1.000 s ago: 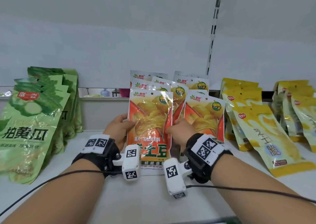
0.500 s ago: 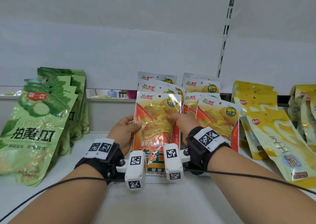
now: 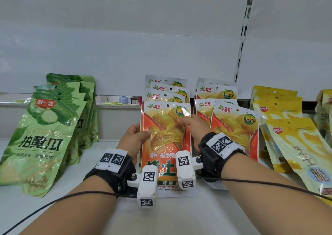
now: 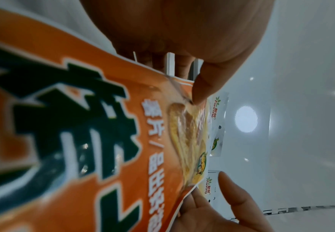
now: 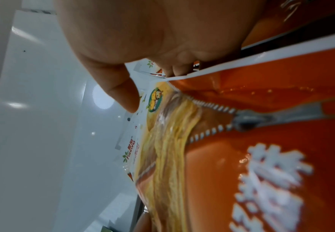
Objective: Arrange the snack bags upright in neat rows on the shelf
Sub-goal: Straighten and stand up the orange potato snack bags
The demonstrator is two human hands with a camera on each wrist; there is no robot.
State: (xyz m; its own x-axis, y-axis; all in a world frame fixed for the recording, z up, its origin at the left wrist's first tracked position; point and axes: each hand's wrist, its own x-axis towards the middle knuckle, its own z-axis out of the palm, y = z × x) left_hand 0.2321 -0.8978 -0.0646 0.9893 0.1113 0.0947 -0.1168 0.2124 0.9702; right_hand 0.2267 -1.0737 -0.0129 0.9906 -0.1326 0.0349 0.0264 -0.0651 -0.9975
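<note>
From the head view, an orange snack bag (image 3: 166,141) stands upright on the white shelf (image 3: 179,216), at the front of its row. The left hand (image 3: 133,139) grasps its left edge and the right hand (image 3: 193,127) its right edge, thumbs on the front. Green bags (image 3: 41,136) lean at left, yellow bags (image 3: 291,141) at right.

The left wrist view shows the thumb (image 4: 204,87) pressing the bag's face.

The right wrist view shows fingers (image 5: 178,69) curled behind the bag's edge.

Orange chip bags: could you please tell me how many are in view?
8: four in the left row, its front bag held; four in the right row. More may be hidden.
</note>
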